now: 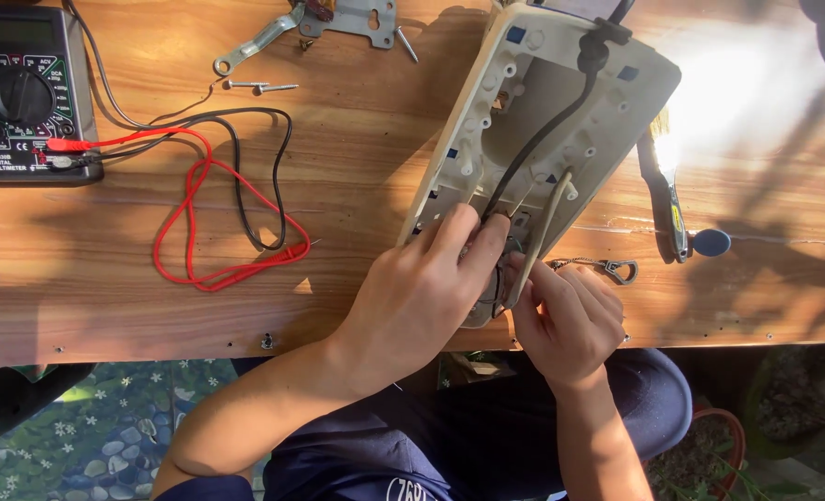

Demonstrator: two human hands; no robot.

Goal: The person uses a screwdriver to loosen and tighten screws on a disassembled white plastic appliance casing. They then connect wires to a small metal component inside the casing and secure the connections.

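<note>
Left hand: fingers curled, pressing on the near end of the cream plastic appliance housing, which lies open on the wooden table.
Right hand: pinched shut on a thin beige strip beside the black cord.
Nearby: multimeter, red lead, screws.
</note>
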